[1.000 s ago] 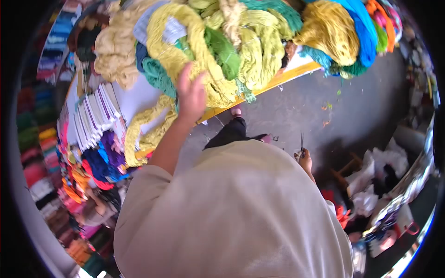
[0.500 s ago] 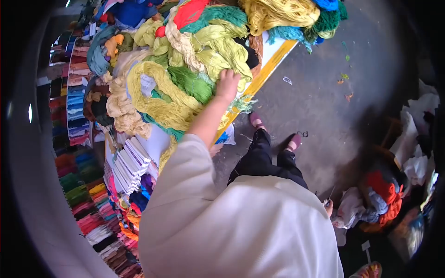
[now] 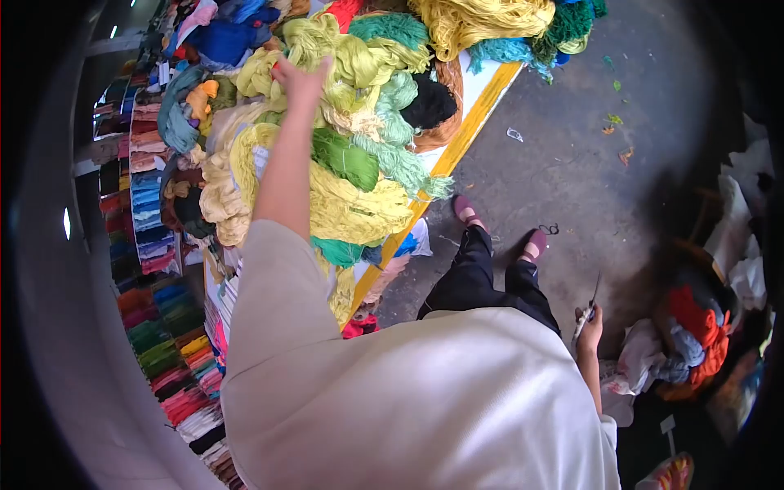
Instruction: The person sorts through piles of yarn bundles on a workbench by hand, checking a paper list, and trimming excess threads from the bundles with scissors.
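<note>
My left hand [image 3: 300,83] reaches into a heap of yarn, its fingers curled at the edge of a yellow-green yarn skein [image 3: 359,64]; the fingertips are partly hidden. Below that hand lie a bright green skein [image 3: 345,158] and a pale yellow skein [image 3: 359,200]. To its right are mint-green yarn [image 3: 394,102] and a black skein [image 3: 429,102]. Down at my right side, my right hand [image 3: 590,331] is closed around a pair of scissors [image 3: 585,317], whose blades point up and away from me.
The yarn covers a white table with a yellow edge [image 3: 465,139]. Shelves of folded coloured yarn [image 3: 155,212] line the left. Bags and orange cloth [image 3: 709,351] lie at the right. Leaf-like scraps [image 3: 614,119] dot the grey floor [image 3: 563,171].
My left hand has moved left and away, and the yellow-green skein has shifted with it, uncovering mint-green and black yarn. My right hand with the scissors has come further into view.
</note>
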### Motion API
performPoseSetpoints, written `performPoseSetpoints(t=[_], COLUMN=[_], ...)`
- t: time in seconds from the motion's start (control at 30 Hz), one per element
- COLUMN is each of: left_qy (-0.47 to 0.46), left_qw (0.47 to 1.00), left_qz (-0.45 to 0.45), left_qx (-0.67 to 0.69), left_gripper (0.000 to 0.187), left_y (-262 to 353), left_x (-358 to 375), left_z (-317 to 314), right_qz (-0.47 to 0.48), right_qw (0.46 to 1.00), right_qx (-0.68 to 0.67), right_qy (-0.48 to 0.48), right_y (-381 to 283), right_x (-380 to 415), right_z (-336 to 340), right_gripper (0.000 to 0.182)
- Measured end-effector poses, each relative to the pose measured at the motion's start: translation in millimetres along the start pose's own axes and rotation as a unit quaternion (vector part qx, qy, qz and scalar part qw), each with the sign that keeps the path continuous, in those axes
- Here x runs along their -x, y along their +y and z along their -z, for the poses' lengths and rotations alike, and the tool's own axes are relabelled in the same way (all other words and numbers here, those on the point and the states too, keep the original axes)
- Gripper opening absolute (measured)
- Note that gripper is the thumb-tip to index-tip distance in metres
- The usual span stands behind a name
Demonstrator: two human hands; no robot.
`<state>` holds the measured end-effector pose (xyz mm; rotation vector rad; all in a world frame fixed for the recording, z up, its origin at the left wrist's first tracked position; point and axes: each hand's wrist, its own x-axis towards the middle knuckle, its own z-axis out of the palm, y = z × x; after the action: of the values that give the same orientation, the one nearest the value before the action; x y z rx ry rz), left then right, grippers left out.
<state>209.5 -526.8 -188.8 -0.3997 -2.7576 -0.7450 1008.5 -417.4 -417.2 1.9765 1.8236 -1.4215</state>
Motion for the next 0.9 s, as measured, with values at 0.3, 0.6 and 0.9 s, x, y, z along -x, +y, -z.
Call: performPoseSetpoints(t=[0.3, 0.6, 0.9], left_qy=[-0.304, -0.481, -0.319], left_qw=[0.904, 0.874, 0.854], left_qz=[-0.084, 0.069, 0.213], left_qx=[-0.290, 0.009, 0.352], left_gripper=[0.091, 0.068, 0.029], left_y=[4, -30, -80], left_x=[129, -8, -83], left_z=[-38, -6, 6], right_qz=[-0.023, -0.082, -0.035], right_qw=[0.998, 0.992, 0.996], right_qx=[0.052, 0.092, 0.084], right_qy=[-0.011, 0.021, 0.013], right_y=[-2, 51, -21], right_x=[8, 18, 13], right_z=[-7, -5, -33], right_gripper=[0.065, 0.066, 0.064])
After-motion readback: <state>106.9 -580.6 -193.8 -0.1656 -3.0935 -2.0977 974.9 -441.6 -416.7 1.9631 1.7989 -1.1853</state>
